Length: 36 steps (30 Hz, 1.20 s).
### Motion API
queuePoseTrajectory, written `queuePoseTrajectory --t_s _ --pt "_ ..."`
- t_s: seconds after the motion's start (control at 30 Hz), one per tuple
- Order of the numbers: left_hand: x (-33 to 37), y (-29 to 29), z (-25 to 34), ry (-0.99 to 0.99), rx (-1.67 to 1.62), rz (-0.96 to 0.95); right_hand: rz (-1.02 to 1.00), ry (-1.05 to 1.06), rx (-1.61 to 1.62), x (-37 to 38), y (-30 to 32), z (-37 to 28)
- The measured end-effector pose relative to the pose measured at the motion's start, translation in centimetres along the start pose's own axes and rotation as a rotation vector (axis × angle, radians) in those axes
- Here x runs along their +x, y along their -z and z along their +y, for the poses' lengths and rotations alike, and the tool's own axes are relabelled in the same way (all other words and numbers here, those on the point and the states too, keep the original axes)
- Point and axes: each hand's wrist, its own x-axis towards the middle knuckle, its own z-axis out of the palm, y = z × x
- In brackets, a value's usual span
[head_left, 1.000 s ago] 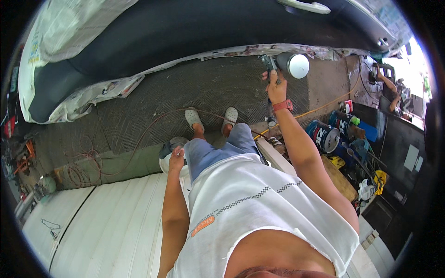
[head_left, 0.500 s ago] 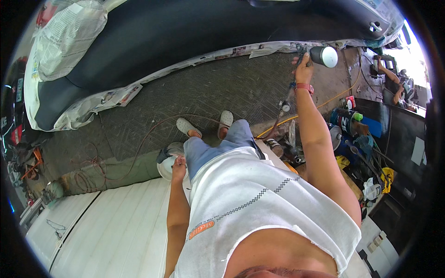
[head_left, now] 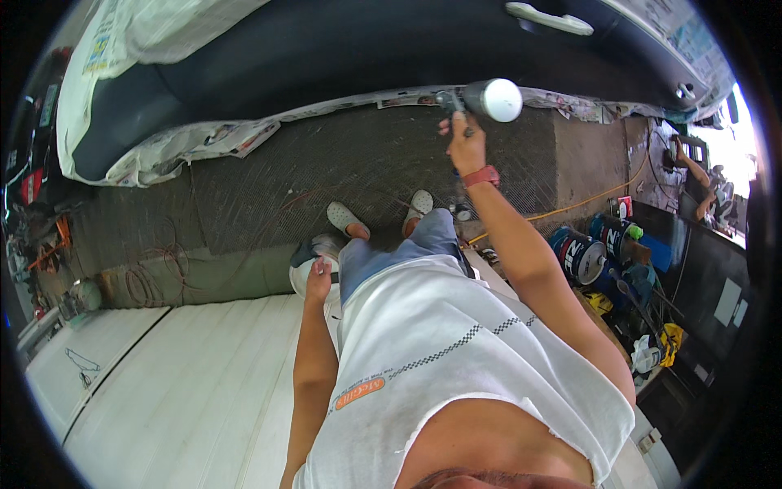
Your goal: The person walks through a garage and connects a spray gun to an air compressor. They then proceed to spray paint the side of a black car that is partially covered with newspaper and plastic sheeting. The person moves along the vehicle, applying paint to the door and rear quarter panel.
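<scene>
My right hand [head_left: 467, 147] is wrapped round the handle of a spray gun [head_left: 448, 101] with a white-ended paint cup [head_left: 500, 100]. The gun is close to the lower edge of a dark car body panel [head_left: 326, 53]. Newspaper masking [head_left: 228, 140] runs along that edge. My left hand [head_left: 318, 279] hangs low with its fingers curled, beside a white round container [head_left: 301, 279] with a grey item at its top. Whether those fingers hold anything is hidden.
A thin hose [head_left: 142, 285] lies coiled on the floor at left; a yellow hose [head_left: 582, 204] crosses at right. Paint pails [head_left: 580, 257] and clutter stand by my right arm. A white ribbed panel [head_left: 204, 383] is below left. Another person's arm [head_left: 692, 167] shows far right.
My right hand has swept left along the panel with the spray gun. The view has shifted, bringing a white door handle into sight. My left hand stays by the white container.
</scene>
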Motion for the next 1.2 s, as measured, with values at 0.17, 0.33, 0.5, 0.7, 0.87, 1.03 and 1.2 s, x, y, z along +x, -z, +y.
queuePoseTrajectory --t_s 0.17,0.33,0.5,0.7,0.87,1.03,1.2 --pt "-0.1 5.2 -0.5 0.047 -0.096 0.03 -0.161 0.083 -0.041 -4.2 -12.9 0.2" --pt "0.3 8.5 -8.5 0.074 -0.103 0.082 -0.325 0.11 -0.148 -7.1 -23.7 -1.2" --pt "-0.9 11.0 -16.0 0.177 -0.206 0.129 -0.395 0.18 -0.1 -9.6 -32.5 -3.5" --pt "-2.4 13.2 -15.1 0.24 -0.243 0.097 -0.568 0.096 0.016 -9.4 -37.3 -4.7" --pt "0.0 11.7 -15.5 0.128 -0.221 0.089 -0.488 0.079 0.098 -7.0 -33.0 -4.8" --pt "3.2 9.2 -11.0 0.072 -0.107 0.074 -0.341 0.156 -0.011 -4.6 -19.7 -4.7" --pt "3.5 6.7 -4.6 0.031 0.046 0.024 -0.168 0.149 -0.167 -2.5 -5.2 -5.2"
